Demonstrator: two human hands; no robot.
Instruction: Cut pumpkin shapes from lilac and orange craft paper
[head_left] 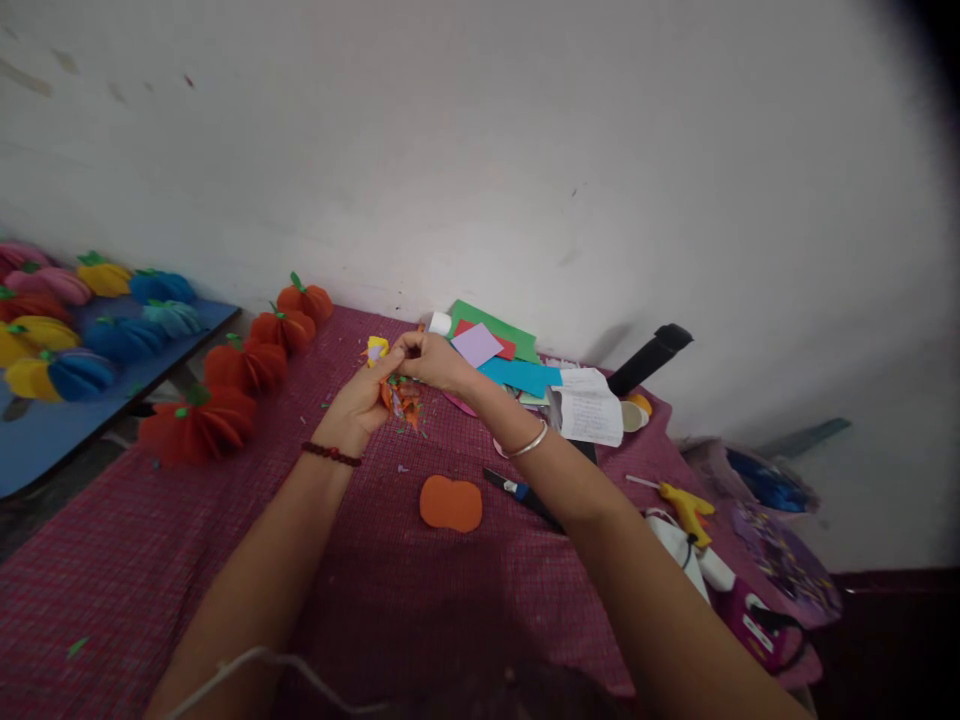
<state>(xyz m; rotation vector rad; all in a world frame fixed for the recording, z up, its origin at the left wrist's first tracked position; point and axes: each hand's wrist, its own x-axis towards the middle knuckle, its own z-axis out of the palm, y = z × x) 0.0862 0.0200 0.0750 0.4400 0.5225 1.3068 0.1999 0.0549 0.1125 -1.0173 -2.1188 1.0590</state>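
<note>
Cloth (pixel 547 570) edging wall (pixel 487 150), room before cutout (pixel 450 503), left hand (pixel 360 398) meeting right hand (pixel 441 362)

The one camera rides on the person's head and looks forward and down over the bench (pixel 187 545), toward 12 o'clock, where the wall (pixel 480 150) fills the upper part. Its forearms (pixel 637 560) enter large and close at 5 and 7 o'clock; the left hand (pixel 362 395) and right hand (pixel 435 360) show smaller and farther off, toward 9 o'clock from centre. The wide view takes in a blue bench (pixel 45 455) at 9 o'clock; a dark curved border (pixel 937 40) crops 2 o'clock.
</note>
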